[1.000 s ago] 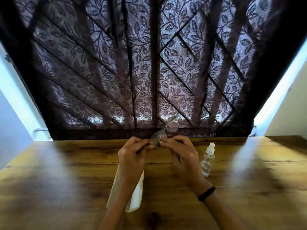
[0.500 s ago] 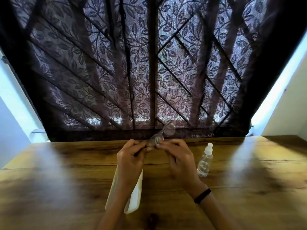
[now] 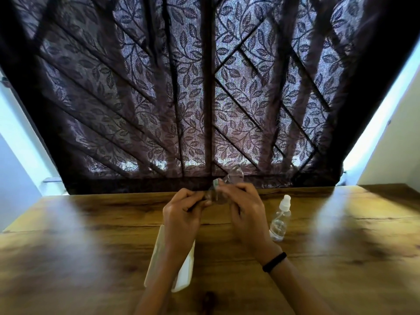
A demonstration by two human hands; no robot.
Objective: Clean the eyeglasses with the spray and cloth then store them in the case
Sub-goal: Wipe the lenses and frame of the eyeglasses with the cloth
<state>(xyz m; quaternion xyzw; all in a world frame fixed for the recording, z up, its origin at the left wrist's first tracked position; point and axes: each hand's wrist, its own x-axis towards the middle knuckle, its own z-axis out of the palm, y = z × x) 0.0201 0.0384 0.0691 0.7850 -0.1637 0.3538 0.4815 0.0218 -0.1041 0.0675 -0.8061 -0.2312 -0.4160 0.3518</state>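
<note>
**A:** Where are the glasses?

**B:** You hold the glasses [image 3: 235, 178] up over the far edge of the table [image 3: 91, 246], near its middle. Your left hand [image 3: 181, 214] and right hand [image 3: 245, 212] are close together, and both pinch them.

**A:** Why up high like that?

**B:** I think it lets the light behind the curtain [image 3: 204, 87] shine through them, so you can see the smudges. One hand may keep them steady while the other rubs.

**A:** Is the cloth there?

**B:** Something small with a bit of green peeks out by your fingertips. It may be the cloth [image 3: 215, 183], but I cannot tell for sure.

**A:** And the spray?

**B:** The spray [image 3: 280, 220] stands upright on the table, just beside your right wrist, easy to grab. The white case [image 3: 185, 269] lies under your left arm, toward the near edge, ready for later. I cannot tell if it is open.

**A:** What about the room?

**B:** The table is brown wood with bright shiny patches. The dark curtain has leaves on it and hangs behind the far edge. Pale walls [image 3: 13, 178] stand on both sides.
</note>
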